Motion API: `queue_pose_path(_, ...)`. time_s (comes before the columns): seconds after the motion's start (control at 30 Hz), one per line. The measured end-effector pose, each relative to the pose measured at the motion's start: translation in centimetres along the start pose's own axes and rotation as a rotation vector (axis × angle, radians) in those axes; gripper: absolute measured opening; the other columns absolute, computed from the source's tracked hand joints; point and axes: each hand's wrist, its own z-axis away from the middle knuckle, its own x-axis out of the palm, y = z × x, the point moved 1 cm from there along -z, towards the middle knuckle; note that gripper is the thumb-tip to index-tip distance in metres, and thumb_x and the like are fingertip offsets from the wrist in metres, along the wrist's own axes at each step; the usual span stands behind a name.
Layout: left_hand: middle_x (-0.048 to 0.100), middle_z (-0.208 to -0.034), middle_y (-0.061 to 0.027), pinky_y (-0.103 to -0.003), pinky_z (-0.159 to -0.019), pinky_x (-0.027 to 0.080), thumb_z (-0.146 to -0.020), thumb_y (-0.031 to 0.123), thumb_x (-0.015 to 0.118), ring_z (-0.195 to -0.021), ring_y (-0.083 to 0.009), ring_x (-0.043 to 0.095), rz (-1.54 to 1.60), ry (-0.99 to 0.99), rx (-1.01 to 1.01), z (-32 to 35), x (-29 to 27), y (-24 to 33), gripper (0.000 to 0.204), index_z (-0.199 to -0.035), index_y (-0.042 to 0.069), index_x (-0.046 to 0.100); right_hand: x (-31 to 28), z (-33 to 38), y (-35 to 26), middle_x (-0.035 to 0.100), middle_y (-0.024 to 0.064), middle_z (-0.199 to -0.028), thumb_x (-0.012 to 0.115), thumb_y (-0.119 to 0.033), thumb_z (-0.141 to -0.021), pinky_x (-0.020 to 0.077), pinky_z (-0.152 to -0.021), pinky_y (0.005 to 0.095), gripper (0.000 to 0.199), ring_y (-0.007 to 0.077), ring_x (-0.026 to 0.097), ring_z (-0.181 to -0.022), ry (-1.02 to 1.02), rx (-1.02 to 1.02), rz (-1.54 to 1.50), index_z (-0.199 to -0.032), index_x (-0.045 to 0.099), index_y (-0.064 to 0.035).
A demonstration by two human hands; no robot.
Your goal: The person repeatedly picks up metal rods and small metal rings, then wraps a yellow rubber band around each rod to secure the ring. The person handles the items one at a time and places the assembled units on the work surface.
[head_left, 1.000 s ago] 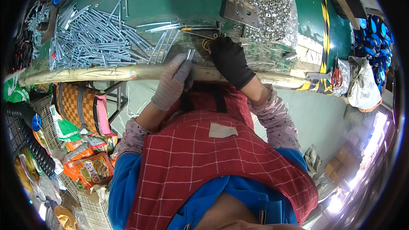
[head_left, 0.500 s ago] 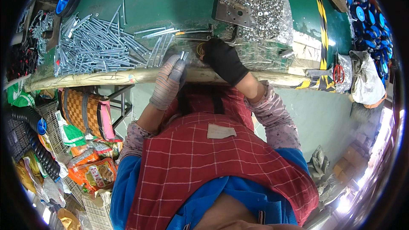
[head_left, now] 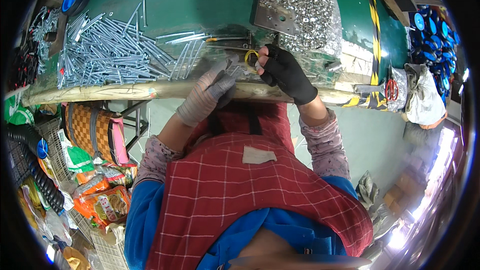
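Now the left hand, in a grey glove, curls around long steel bolts at the green workbench's edge; the right hand, black-gloved, pinches a yellow ring just beside them.

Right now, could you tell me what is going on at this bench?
A person in a red checked apron works at the edge of a green bench. The left hand, in a grey glove, and the right hand, in a black fingerless glove, meet over a small metal part. A heap of long bolts lies left, a bag of nuts right.

Both gloved hands fwd: left hand curled, right hand pinching.
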Motion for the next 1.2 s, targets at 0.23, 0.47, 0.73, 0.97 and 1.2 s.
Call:
queue_pose_path(0.23, 0.047, -0.071, 0.0014, -0.021, -0.052, 0.032, -0.096, 0.024, 0.057, -0.060, -0.0067, 0.042, -0.070, -0.163, -0.042, -0.8, 0.8, 0.4, 0.015, -0.095, 0.009, 0.056, 0.6, 2.1, -1.4, 0.060, 0.0002, -0.076, 0.061, -0.023, -0.096, 0.0396, -0.055, 0.0212, 0.020, 0.0054, 0.053, -0.064, -0.112, 0.052, -0.069, -0.102, 0.059, -0.0040)
queue_pose_path(0.47, 0.057, -0.084, -0.0061, -0.026, -0.061, 0.045, -0.090, 0.006, 0.062, -0.071, -0.0153, 0.055, -0.144, -0.138, -0.028, -0.9, 1.2, 0.7, 0.008, -0.091, 0.004, 0.054, -0.2, 3.7, -1.8, 0.061, 0.0025, -0.074, 0.068, -0.023, -0.090, 0.0456, -0.059, 0.0260, 0.025, 0.0095, 0.057, -0.065, -0.112, -0.027, 0.269, -0.102, 0.064, -0.0018)
queue_pose_path(0.73, 0.057, -0.097, -0.0143, -0.035, -0.071, 0.049, -0.087, 0.002, 0.063, -0.081, -0.0259, 0.058, -0.712, -0.073, 0.315, -2.7, 2.1, -1.2, 0.025, -0.111, 0.000, 0.057, 1.0, 5.0, -0.3, 0.065, 0.0080, -0.076, 0.069, -0.015, -0.089, 0.0492, -0.067, 0.0294, 0.015, 0.0106, 0.060, -0.070, 0.157, -0.319, 0.598, -0.098, 0.065, -0.0034)
queue_pose_path(0.97, 0.052, -0.084, -0.0017, -0.025, -0.060, 0.041, -0.098, 0.012, 0.055, -0.071, -0.0096, 0.048, -0.279, -0.046, 0.210, -1.6, 2.5, 0.1, 0.010, -0.108, 0.009, 0.055, 2.4, 5.5, -0.3, 0.067, 0.0120, -0.082, 0.073, -0.017, -0.086, 0.0515, -0.068, 0.0348, 0.026, 0.0250, 0.068, -0.074, 0.307, -0.290, 0.538, -0.105, 0.059, -0.0066)
queue_pose_path(1.2, 0.049, -0.076, 0.0021, -0.021, -0.056, 0.033, -0.101, 0.023, 0.052, -0.063, -0.0055, 0.041, -0.066, -0.030, 0.131, -1.9, 2.7, -1.1, 0.019, -0.113, 0.009, 0.055, 1.7, 4.9, 0.4, 0.062, 0.0053, -0.077, 0.070, -0.012, -0.088, 0.0463, -0.063, 0.0289, 0.022, 0.0118, 0.058, -0.067, 0.184, -0.236, 0.509, -0.105, 0.060, -0.0038)
